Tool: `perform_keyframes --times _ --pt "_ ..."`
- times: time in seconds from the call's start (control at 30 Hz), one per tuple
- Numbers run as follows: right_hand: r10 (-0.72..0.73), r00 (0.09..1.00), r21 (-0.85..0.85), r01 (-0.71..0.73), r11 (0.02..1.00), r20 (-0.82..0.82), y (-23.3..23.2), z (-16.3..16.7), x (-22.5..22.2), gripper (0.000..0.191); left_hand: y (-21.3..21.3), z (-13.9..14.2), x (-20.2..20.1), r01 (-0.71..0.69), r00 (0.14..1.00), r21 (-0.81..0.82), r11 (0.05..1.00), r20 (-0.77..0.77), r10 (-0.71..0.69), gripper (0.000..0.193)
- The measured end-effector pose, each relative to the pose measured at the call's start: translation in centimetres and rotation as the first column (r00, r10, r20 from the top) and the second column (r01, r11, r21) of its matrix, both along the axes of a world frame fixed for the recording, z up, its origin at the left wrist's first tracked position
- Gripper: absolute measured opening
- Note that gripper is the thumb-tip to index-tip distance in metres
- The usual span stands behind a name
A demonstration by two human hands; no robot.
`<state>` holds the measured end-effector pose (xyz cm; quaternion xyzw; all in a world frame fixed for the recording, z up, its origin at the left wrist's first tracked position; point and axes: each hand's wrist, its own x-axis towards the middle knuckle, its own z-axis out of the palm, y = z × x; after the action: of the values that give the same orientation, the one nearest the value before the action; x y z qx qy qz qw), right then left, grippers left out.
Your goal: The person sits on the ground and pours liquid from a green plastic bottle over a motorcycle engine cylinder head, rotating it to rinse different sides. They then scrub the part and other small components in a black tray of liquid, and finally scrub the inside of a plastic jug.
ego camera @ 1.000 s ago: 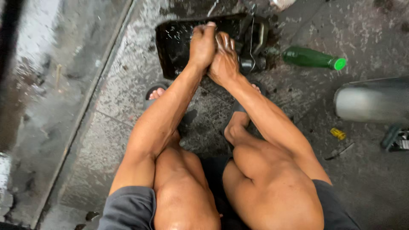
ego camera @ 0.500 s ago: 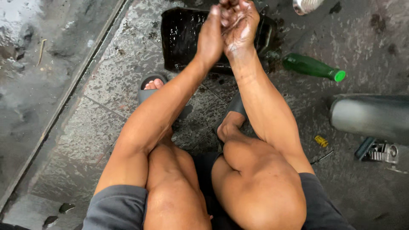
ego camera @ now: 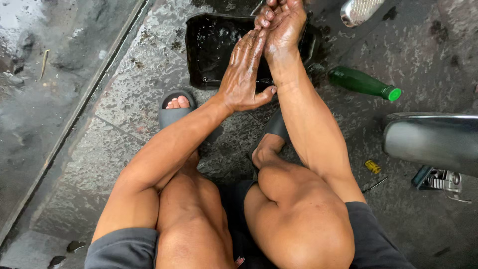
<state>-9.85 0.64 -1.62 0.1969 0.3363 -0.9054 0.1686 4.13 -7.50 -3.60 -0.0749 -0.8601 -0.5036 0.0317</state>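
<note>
My left hand (ego camera: 244,74) lies flat against the inner wrist and heel of my right hand (ego camera: 286,25), its fingers stretched up along it. The right hand is raised with loosely curled fingers near the top edge of the view. Both hands look wet and dark-smeared, and neither holds anything. They hover over a black rectangular tray (ego camera: 209,55) of dark liquid on the wet stone ground. I am squatting, with both knees low in the view and my feet in grey slippers (ego camera: 172,117).
A green glass bottle (ego camera: 361,82) lies on its side right of the tray. A ribbed metal part (ego camera: 361,10) sits at the top right. A grey vehicle body part (ego camera: 433,142) and a small yellow piece (ego camera: 372,167) are at the right. A wet gutter edge (ego camera: 74,119) runs down the left.
Both hands have lifted out of the tray and come up toward me. The left hand has slid down from the right hand's fingers to its wrist.
</note>
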Motion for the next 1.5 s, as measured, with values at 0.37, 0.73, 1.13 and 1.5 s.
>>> perform_keyframes --times 0.37,0.73,1.13,1.5 --pt "-0.047 0.999 0.070 0.046 0.996 0.009 1.0 -0.8 0.4 0.029 0.3 -0.4 -0.1 -0.044 0.999 0.071 0.997 0.024 0.042 0.106" --pt "0.305 0.951 0.826 -0.136 0.546 -0.044 3.6 -1.8 4.5 0.038 -0.2 -1.0 -2.8 -0.284 0.889 -0.058 0.957 0.359 0.286 0.068" --pt "0.745 0.628 0.972 0.197 0.128 -0.225 6.7 -4.9 7.0 0.010 -1.8 -2.0 -5.1 -0.432 0.690 -0.021 0.902 0.636 0.346 0.080" --pt "0.609 0.793 0.893 -0.292 0.343 0.025 6.7 -7.0 7.8 0.046 -1.7 -2.2 -5.7 -0.561 0.683 0.104 0.821 0.618 0.389 0.060"
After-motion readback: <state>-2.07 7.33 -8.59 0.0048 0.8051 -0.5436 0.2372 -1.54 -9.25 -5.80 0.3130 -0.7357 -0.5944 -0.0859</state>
